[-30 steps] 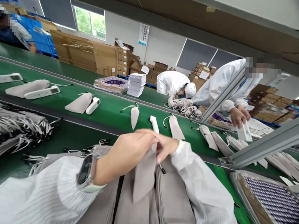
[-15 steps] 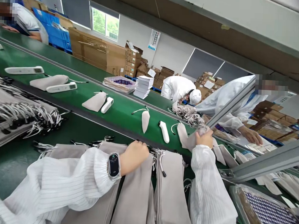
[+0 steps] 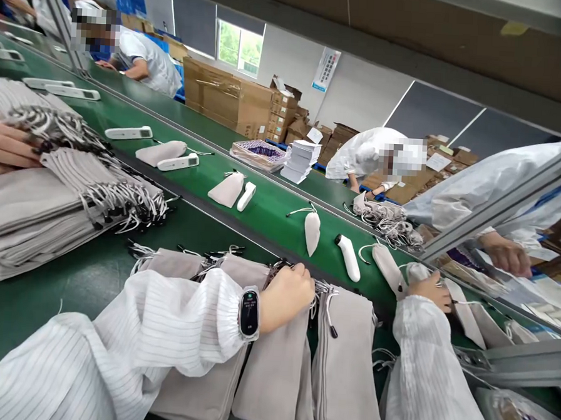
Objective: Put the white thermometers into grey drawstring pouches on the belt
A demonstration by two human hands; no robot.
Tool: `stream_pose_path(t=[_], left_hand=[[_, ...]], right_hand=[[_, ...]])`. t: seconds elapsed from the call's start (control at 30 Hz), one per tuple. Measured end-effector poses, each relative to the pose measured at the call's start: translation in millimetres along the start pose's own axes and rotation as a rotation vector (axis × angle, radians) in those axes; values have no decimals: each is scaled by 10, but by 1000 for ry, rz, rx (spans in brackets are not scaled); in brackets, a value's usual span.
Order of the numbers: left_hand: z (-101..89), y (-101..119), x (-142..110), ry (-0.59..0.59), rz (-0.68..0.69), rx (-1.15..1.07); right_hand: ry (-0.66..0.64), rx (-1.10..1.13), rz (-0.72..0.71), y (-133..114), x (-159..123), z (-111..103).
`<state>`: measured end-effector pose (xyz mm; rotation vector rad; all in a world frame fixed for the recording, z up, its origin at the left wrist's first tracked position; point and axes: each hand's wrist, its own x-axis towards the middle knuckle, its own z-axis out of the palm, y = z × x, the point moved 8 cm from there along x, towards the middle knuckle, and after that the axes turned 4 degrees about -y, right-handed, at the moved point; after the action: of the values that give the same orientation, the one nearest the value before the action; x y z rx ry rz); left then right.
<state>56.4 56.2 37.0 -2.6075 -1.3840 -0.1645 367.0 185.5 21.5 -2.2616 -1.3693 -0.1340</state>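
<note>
My left hand, with a watch at the wrist, is closed over the corded top end of a grey drawstring pouch in the piles before me. Its fingertips are partly hidden. Over on the green belt, my right hand lies on another grey pouch, fingers loosely apart; its palm side is hidden. Just left of that hand lies a filled-looking pouch. A white handheld thermometer with a dark tip is farther left, then a slim pouch.
Another person's hand rests on a large pouch stack at left. More white thermometers and pouches lie along the belt. A metal post slants at right. Co-workers lean over the far side near a paper stack.
The view has swung left. My right hand has lowered a bunched pouch onto the belt and its fingers have loosened. My left hand stays at the pouch tops. Another person's hand has appeared at left.
</note>
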Motion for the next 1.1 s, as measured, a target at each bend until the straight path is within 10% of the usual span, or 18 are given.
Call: stream_pose_path(t=[0.3,0.4,0.6,0.8,1.1], left_hand=[[-72,-87,-6,-167,144,-73],[-297,-159,42,-123,189,-305],[-551,-256,135,-53,161,-731],[-550,-194,138,-32,197,-825],[-582,-222,174,19,146,-838]], right_hand=[[-485,24,-430,-1065,-348,795],[-459,255,-327,-1021,-275,633],[-652,1439,-293,-1501,-515,-196],[-850,1570,-426,-1910,-1109,-747],[-704,1616,-415,-1832,-980,-734]])
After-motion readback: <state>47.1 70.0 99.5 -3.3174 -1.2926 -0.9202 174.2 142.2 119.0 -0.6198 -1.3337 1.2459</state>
